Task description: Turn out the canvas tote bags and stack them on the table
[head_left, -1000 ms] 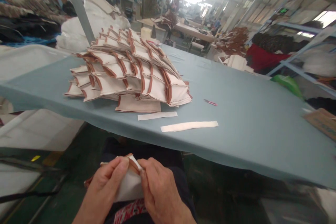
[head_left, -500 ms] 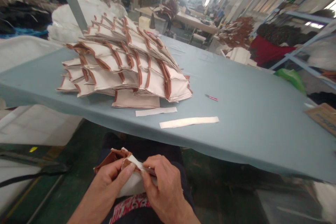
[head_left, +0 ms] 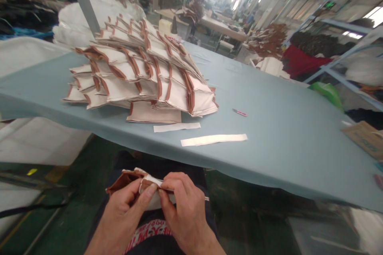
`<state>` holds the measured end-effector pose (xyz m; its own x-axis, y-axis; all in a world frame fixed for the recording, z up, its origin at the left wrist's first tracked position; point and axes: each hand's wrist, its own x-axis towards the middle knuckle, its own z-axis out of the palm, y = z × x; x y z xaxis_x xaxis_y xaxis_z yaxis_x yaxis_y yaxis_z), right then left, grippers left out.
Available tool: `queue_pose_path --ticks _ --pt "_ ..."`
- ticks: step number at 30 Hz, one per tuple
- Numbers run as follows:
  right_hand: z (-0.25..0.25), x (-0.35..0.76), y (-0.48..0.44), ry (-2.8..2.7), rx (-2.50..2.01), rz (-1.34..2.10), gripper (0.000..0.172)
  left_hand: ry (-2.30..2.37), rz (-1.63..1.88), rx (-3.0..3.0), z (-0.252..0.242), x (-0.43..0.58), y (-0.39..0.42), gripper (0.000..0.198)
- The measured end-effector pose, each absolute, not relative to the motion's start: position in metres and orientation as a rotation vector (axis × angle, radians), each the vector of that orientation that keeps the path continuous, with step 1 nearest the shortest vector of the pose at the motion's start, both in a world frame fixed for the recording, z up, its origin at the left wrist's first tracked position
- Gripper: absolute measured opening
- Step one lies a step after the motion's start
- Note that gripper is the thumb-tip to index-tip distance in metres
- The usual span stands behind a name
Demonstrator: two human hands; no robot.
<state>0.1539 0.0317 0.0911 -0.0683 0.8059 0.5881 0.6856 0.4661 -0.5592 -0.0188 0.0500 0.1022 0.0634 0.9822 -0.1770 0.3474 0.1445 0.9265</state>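
Over my lap, in front of the table's near edge, I hold a brown and white fabric piece (head_left: 127, 179) with both hands. My left hand (head_left: 127, 205) pinches its folded edge between thumb and fingers. Close beside it, my right hand (head_left: 184, 203) grips the same edge, thumb below and fingers curled on top. A thin pale end pokes out past the right hand's far side. Much of the piece is hidden by the hands. On the table lies a large pile of similar cream pieces (head_left: 176, 97) with brown edging.
Two pale strips, a shorter one (head_left: 176, 127) and a longer one (head_left: 214, 140), lie near the front edge of the blue-grey table (head_left: 284, 135). A small pink-handled tool (head_left: 239, 112) lies behind them. A cardboard box (head_left: 363, 137) is at the right.
The fabric piece is flatter and turned slightly between my hands, with less white showing below. A pale end now shows right of my right hand. Both hands keep their hold.
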Motion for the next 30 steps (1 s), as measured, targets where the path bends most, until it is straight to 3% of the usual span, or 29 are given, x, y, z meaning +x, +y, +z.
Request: queue_pose_path --ticks 10,22,27,30 --pt "0.091 0.15 0.034 -1.762 -1.272 0.165 0.013 1.493 0.938 1.346 0.107 -0.019 0.05 0.048" --pt "0.099 0.142 0.033 -1.381 -1.468 1.13 0.014 1.442 0.957 1.281 0.103 -0.024 0.039 0.045" --pt "0.087 0.132 0.027 -1.374 -1.591 1.024 0.005 1.474 0.972 1.09 0.089 -0.019 0.029 0.048" --pt "0.08 0.132 0.02 -1.489 -1.642 0.945 0.015 1.551 1.018 1.041 0.084 -0.015 0.027 0.047"
